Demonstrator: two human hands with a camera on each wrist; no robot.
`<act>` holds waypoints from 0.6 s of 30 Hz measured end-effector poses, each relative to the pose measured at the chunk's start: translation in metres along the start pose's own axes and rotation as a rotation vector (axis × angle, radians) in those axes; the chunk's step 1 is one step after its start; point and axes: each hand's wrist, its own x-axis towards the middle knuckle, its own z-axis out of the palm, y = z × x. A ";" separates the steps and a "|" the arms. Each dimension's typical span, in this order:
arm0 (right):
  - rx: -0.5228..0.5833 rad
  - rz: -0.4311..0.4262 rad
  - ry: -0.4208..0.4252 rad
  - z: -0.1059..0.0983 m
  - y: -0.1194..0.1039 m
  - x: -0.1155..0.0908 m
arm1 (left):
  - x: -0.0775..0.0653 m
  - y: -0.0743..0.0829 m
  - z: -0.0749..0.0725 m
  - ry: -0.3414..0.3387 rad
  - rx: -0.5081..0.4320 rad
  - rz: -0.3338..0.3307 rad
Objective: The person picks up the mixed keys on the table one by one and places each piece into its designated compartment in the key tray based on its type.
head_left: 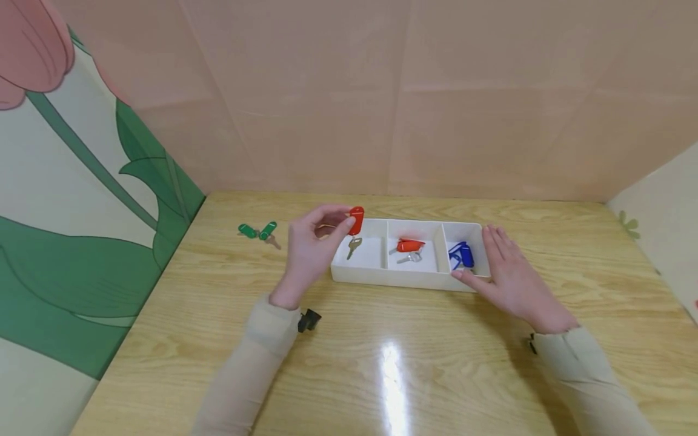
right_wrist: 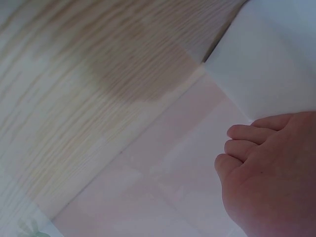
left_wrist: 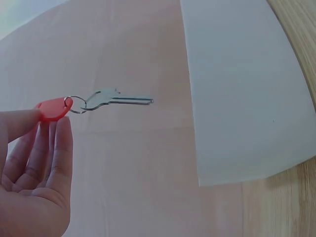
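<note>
Between thumb and fingers my left hand (head_left: 313, 245) pinches a red key tag (head_left: 357, 220) over the left compartment of a white three-compartment box (head_left: 403, 278). A key (head_left: 354, 248) dangles from the tag; the left wrist view shows the red tag (left_wrist: 53, 109), its ring and the key (left_wrist: 129, 100). My right hand (head_left: 512, 278) lies against the box's right end, fingers extended, thumb at the front rim. In the middle compartment are red key tags (head_left: 410, 245) with a silver key (head_left: 411, 258). Blue key tags (head_left: 466, 255) lie in the right one.
Green key tags (head_left: 268, 230) with a key (head_left: 273, 241) lie on the wooden table (head_left: 349, 357) left of the box. A pinkish covering (head_left: 392, 145) rises behind the table, and a flower-patterned panel (head_left: 98, 200) stands along the left.
</note>
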 end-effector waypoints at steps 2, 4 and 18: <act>-0.002 -0.005 0.006 0.000 0.000 0.000 | 0.000 0.002 0.002 -0.006 -0.015 0.004; -0.001 -0.007 0.011 0.000 0.000 0.000 | 0.000 0.004 0.004 -0.014 -0.018 0.006; 0.005 -0.012 0.026 0.001 0.001 0.000 | -0.001 0.008 0.016 -0.072 -0.060 0.060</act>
